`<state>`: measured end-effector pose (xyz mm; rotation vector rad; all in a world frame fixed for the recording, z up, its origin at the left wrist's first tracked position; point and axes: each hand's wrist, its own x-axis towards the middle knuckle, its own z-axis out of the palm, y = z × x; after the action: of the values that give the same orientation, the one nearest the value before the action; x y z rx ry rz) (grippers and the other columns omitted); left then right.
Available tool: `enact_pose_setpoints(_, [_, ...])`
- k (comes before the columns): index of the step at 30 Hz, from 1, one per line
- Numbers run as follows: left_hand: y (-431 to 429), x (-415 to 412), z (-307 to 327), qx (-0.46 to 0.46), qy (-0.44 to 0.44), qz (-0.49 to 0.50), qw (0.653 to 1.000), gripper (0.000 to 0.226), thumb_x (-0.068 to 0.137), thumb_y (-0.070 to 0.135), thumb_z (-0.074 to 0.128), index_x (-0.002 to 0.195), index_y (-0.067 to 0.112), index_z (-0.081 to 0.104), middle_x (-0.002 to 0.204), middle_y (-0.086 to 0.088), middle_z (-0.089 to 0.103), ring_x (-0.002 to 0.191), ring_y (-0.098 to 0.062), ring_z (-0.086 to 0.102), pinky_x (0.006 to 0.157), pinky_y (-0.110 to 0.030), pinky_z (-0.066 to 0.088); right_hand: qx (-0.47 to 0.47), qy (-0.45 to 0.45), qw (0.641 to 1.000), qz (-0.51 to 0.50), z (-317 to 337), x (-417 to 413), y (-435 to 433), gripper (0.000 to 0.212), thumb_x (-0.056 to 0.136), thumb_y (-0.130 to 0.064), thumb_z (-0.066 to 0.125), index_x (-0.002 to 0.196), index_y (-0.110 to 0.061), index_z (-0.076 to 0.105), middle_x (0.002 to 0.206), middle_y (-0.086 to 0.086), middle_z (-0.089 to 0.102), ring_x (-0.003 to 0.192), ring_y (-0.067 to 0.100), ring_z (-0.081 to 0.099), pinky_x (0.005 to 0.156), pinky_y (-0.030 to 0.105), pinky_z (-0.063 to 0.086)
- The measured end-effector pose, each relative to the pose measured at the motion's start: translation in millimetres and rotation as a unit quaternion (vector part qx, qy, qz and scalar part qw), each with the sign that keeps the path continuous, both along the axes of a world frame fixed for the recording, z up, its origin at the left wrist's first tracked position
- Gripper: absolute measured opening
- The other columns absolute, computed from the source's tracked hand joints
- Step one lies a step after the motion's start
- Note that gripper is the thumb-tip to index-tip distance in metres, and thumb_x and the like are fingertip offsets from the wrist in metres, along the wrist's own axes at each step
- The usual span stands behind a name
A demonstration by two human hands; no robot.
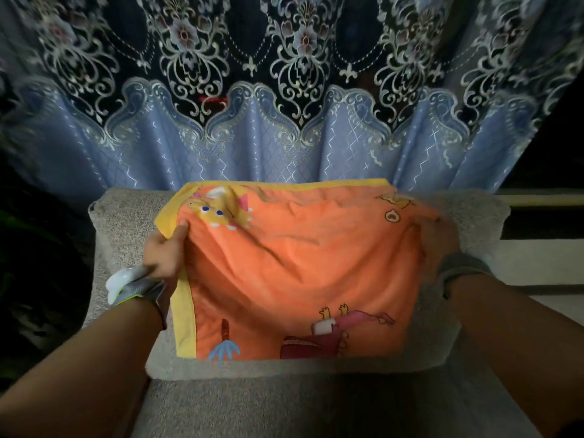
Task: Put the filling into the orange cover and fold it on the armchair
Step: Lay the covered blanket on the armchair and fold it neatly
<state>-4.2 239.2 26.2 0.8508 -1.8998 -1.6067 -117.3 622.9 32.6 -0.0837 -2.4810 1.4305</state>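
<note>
Right hand (441,235) is smeared by motion blur at the orange cover's (300,270) right edge; can't tell if the fingers are closed on fabric. Left hand (166,254): thumb shows on top, fingers hidden under the yellow border. Filling not visible, whether it's inside can't be judged. Both forearms cut off by the bottom edge. Armchair (126,216) lower part and room at left lost in darkness.

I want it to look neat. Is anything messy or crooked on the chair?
A little. The orange cover is creased and bunched between the left hand and right hand, and it lies slightly askew on the armchair. Nothing looks torn or spilled.
</note>
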Motion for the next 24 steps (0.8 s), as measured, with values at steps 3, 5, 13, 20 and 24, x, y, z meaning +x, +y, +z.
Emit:
enact_pose_setpoints(3, [4, 13, 36, -0.028, 0.046, 0.043, 0.998, 0.038, 0.089, 0.045, 0.053, 0.079, 0.009, 0.060, 0.087, -0.011, 0.059, 0.089, -0.022, 0.056, 0.079, -0.033, 0.042, -0.059, 0.089, 0.993, 0.049, 44, 12, 7, 0.033, 0.080, -0.019, 0.044, 0.092, 0.001, 0.068, 0.091, 0.025, 0.070, 0.081, 0.041, 0.067, 0.075, 0.041, 0.052])
enact_pose_setpoints(5, [7, 20, 52, -0.071, 0.047, 0.077, 0.993, 0.049, 0.089, 0.050, 0.048, 0.089, 0.003, 0.062, 0.093, -0.016, 0.062, 0.094, -0.029, 0.058, 0.085, -0.035, 0.041, -0.128, 0.124, 0.982, -0.060, 65, 24, 5, 0.040, 0.078, -0.017, 0.049, 0.113, -0.001, 0.059, 0.110, 0.022, 0.065, 0.099, 0.037, 0.063, 0.078, 0.034, 0.049])
enact_pose_setpoints(13, [11, 55, 88, -0.037, 0.097, 0.188, 0.977, 0.056, 0.069, 0.071, 0.050, 0.070, 0.016, 0.058, 0.072, -0.004, 0.059, 0.077, -0.022, 0.057, 0.082, -0.038, 0.048, -0.175, 0.130, 0.956, -0.194, 110, 52, 30, 0.034, 0.081, -0.006, 0.051, 0.114, -0.004, 0.060, 0.120, 0.016, 0.062, 0.113, 0.030, 0.056, 0.092, 0.022, 0.038])
enact_pose_setpoints(20, [5, 81, 83, -0.056, 0.081, 0.176, 0.979, 0.052, 0.070, 0.056, 0.060, 0.089, 0.007, 0.063, 0.070, -0.011, 0.061, 0.081, -0.034, 0.060, 0.088, -0.042, 0.048, -0.087, 0.039, 0.991, -0.095, 115, 76, 55, 0.033, 0.082, -0.013, 0.058, 0.113, -0.001, 0.063, 0.096, 0.014, 0.064, 0.103, 0.023, 0.060, 0.069, 0.021, 0.044])
enact_pose_setpoints(24, [3, 116, 34, -0.051, 0.009, 0.107, 0.993, 0.050, 0.077, 0.047, 0.060, 0.110, 0.010, 0.065, 0.114, -0.019, 0.065, 0.102, -0.035, 0.060, 0.090, -0.036, 0.045, -0.029, -0.123, 0.990, -0.053, 56, 113, 71, 0.036, 0.087, -0.017, 0.055, 0.117, 0.002, 0.059, 0.085, 0.013, 0.056, 0.088, 0.018, 0.048, 0.080, 0.030, 0.041])
